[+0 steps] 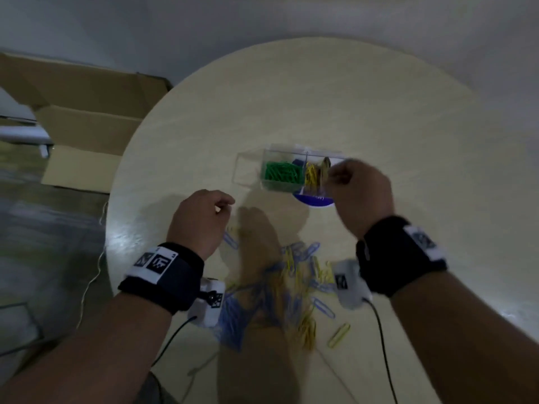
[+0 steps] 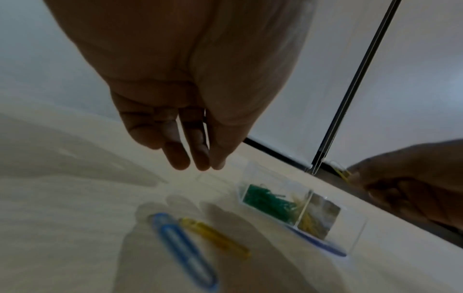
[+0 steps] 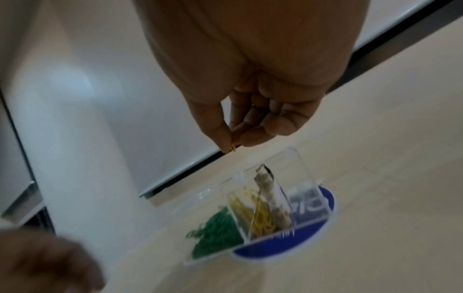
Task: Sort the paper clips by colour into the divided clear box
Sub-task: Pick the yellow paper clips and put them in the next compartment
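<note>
On the round table (image 1: 320, 91) my divided clear box (image 1: 294, 173) sits beyond the loose pile of blue and yellow clips (image 1: 294, 275). My right hand (image 1: 360, 188) pinches a yellow paper clip (image 3: 233, 147) above the yellow compartment (image 3: 255, 212); my left hand (image 1: 201, 217) hangs loosely curled, holding nothing. Released off-centre, the clip could, I think, land among the green clips (image 1: 282, 172) or glance off the divider.

The right hand (image 3: 253, 111) pinches a yellow paper clip (image 3: 233, 148) between thumb and forefinger; below that grip, on the pale surface (image 3: 388, 138), stands the clear box (image 3: 288, 158); yellow clips (image 3: 253, 214) fill the compartment nearest under the grip; green clips (image 3: 215, 236) lie left of them; a blue disc (image 3: 280, 247) sits beneath the box.
</note>
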Tool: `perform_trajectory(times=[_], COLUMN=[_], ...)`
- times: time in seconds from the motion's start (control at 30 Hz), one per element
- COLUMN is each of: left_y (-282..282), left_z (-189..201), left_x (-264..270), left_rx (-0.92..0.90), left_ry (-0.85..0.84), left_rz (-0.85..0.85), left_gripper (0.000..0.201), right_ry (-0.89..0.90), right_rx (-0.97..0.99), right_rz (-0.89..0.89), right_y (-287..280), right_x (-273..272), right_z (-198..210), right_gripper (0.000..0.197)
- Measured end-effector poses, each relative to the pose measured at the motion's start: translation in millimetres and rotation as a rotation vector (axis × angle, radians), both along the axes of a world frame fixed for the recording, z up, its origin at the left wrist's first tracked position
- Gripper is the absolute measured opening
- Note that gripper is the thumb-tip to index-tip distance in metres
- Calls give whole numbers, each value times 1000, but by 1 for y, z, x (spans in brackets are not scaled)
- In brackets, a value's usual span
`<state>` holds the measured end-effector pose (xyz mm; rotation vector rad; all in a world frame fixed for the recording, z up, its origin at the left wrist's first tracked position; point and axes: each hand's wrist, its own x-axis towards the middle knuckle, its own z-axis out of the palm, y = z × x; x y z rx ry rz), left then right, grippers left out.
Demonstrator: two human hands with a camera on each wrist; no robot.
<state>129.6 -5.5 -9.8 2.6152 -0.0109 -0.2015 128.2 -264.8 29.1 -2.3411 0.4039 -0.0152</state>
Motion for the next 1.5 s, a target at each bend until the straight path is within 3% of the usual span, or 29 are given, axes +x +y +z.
perform_trajectory(times=[0.1,0.17,0.27,0.4,0.47,0.57,0.63,0.7,0.8,0.93,1.07,1.13,1.27,1.37,1.43,1.5], left_y=[10,14,15,9,-5,-37,-49,-45,-40,-35,-37,-40,-43,-40,-31,-15], left_z=[-11,-16,-23,-24,-16,-17,-30,-40,-35,-30,-11,-11,-21,-20,-19,-19], left_x=[-10,-15,-25,-38,-50,-86,-108,-106,-86,-73,-95,-119,-157,-159,-144,-113], left_rx=[40,90,191,224,196,5,134,209,158,143,89,68,51,2,-35,-25], left_ry=[16,5,-30,-113,-178,-48,-33,-48,30,139,-125,-178,-70,-96,-130,-189], left_rz=[-50,-178,-377,-366,-379,-546,-773,-767,-636,-580,-467,-516,-625,-622,-538,-412], left_gripper=[16,21,25,23,25,33,41,45,52,63,37,26,24,23,27,27], right_ry=[64,59,25,87,27,169,279,282,230,175,-122,-88,90,90,89,144], right_rx=[7,48,54,-87,-242,-391,-422,-425,-349,-186,-149,-136,-201,-284,-304,-295], right_rz=[50,62,33,225,423,722,820,861,830,695,403,275,377,471,475,436], right_y=[-5,-9,-19,-25,-25,-20,-16,-13,-10,-20,-46,-54,-43,-32,-31,-31], right_x=[19,13,-23,-98,-130,-168,-181,-181,-168,-147,-126,-115,-96,-87,-86,-84], right_z=[-3,-7,-8,-26,-37,-50,-56,-60,-61,-60,-60,-63,-69,-66,-63,-60], right_gripper=[18,21,18,15,27,64,80,82,73,58,27,24,42,23,11,12])
